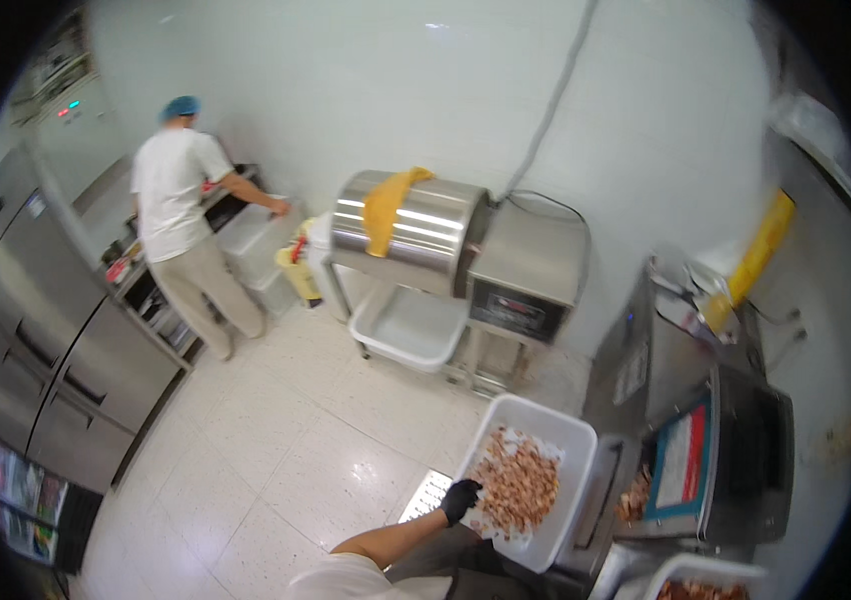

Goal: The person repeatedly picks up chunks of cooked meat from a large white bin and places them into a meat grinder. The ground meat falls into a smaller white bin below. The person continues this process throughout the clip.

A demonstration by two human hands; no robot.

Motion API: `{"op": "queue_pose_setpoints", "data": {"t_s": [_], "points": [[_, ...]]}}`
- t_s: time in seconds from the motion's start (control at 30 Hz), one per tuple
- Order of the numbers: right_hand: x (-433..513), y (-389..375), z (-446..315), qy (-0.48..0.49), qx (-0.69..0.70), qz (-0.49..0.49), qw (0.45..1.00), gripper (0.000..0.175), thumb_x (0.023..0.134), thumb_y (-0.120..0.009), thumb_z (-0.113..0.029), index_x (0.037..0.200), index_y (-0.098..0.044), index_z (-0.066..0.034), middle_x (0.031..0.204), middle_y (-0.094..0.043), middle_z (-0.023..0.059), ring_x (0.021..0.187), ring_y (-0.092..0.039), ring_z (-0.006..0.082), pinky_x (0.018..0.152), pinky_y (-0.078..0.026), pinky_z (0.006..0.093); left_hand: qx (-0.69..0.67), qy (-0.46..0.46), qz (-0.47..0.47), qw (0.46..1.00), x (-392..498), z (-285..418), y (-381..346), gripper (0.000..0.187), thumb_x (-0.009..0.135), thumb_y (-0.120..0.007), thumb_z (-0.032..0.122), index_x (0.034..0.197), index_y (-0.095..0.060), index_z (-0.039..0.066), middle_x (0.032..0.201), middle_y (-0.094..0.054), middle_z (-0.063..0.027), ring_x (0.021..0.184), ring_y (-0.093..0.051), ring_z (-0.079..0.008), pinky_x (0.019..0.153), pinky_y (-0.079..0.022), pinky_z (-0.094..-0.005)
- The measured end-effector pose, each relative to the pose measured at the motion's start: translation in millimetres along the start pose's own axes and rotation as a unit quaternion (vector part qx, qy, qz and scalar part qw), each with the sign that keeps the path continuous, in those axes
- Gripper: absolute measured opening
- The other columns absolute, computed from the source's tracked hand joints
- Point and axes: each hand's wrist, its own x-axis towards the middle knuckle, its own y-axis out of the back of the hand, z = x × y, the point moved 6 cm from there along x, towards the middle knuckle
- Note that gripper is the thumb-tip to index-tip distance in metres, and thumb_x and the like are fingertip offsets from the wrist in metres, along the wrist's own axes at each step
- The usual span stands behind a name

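Note:
My left hand (pixel 461 501), in a black glove, is at the left edge of a white plastic tub (pixel 580 450), its fingers close to the pieces inside. Whether it grips anything cannot be told. Many small reddish-brown pieces, seemingly meat (pixel 519 480), lie spread over the tub's bottom. My right hand is not in view. Right of the tub stands a steel machine with a raised dark lid (pixel 748 457), and more pieces (pixel 632 499) lie at its opening. A second white tub (pixel 725 566) with darker reddish pieces is at the bottom right edge.
A steel drum tumbler (pixel 440 225) with a yellow cloth (pixel 388 210) stands by the wall above a white basin (pixel 410 330). Another person (pixel 174 195) in a blue hair cover stands at a counter, back turned. Steel refrigerators (pixel 43 322) line the left; a floor drain grate (pixel 425 496) lies beside the tub.

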Motion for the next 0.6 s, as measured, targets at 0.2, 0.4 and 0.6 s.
{"op": "queue_pose_setpoints", "data": {"t_s": [0.2,0.4,0.6], "points": [[-86.4,9.5,73.2,-0.049,0.348,0.114,0.929,0.045,0.098,-0.047,-0.033,0.129,-0.052,-0.0007,0.122,-0.058,0.0117,0.106,-0.057,0.0224,0.087,-0.05,0.0382,0.019,-0.038,-0.067,0.997,21.3,-18.0,-1.3,0.022,0.087,-0.052,0.011,0.103,-0.065,0.004,0.074,-0.061,-0.0044,0.06,-0.055,-0.0117,0.053,-0.045,-0.0268],[-123.5,109.0,32.2,-0.038,0.47,0.225,0.853,0.025,0.086,-0.065,-0.007,0.111,-0.058,-0.0052,0.101,-0.06,0.0025,0.09,-0.059,0.015,0.075,-0.05,0.0285,-0.034,0.083,-0.083,0.993,41.1,-30.7,-15.4,0.02,0.09,-0.05,0.013,0.1,-0.065,0.003,0.065,-0.059,-0.0059,0.05,-0.053,-0.0137,0.045,-0.04,-0.0264],[-142.9,233.2,-76.4,0.116,0.389,0.273,0.872,0.025,0.083,-0.064,-0.001,0.105,-0.055,-0.006,0.098,-0.057,0.0022,0.088,-0.058,0.0122,0.074,-0.05,0.027,-0.02,0.065,-0.108,0.992,61.6,-23.9,-40.0,0.023,0.09,-0.049,0.014,0.104,-0.064,0.002,0.065,-0.058,-0.0069,0.05,-0.052,-0.0153,0.046,-0.041,-0.0266]]}}
